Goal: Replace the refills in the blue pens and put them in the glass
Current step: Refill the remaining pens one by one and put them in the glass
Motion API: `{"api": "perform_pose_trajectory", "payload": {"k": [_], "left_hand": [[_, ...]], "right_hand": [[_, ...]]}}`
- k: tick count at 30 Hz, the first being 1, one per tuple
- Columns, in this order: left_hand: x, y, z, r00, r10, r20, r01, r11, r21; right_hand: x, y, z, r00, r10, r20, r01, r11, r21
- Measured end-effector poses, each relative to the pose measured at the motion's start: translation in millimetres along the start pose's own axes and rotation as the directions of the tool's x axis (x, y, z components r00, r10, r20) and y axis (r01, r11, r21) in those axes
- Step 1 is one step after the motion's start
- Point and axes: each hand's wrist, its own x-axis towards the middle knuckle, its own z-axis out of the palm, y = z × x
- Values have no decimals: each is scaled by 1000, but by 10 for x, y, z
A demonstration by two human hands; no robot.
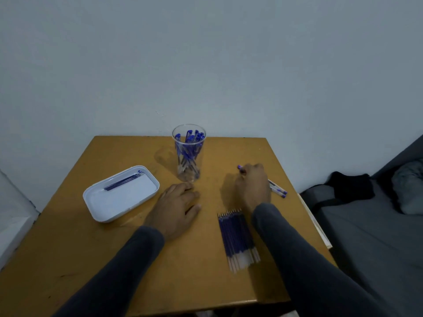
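**Right hand picks up the next blue pen**

Nearest the person, a row of fresh refills (238, 239) lies side by side on the wooden table (114, 259), tips pointing away. Just beyond, the left hand (178, 203) rests flat on the table, fingers relaxed and holding nothing. The right hand (254, 186) is curled round a blue pen (240, 168), whose cap end pokes out past the fingers. About 2 more pens (278, 189) lie just behind that hand. To the left, a white tray (100, 216) holds a few spent refills (123, 181). Farthest, the clear glass (189, 154) stands upright with many finished pens. The step would likely go best if the left hand steadies the barrel while unscrewing, keeping old and new refills apart.
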Motion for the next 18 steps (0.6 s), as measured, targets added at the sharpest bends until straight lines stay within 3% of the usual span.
{"api": "perform_pose_trajectory", "payload": {"k": [6, 18], "left_hand": [[2, 27, -43, 999, -22, 35, 22, 1000, -1], [1, 44, -59, 998, -37, 44, 38, 999, -21]], "right_hand": [[-68, 498, -51, 999, -4, -34, -2, 983, -184], [-21, 489, -108, 999, -12, -33, 5, 980, -197]]}}
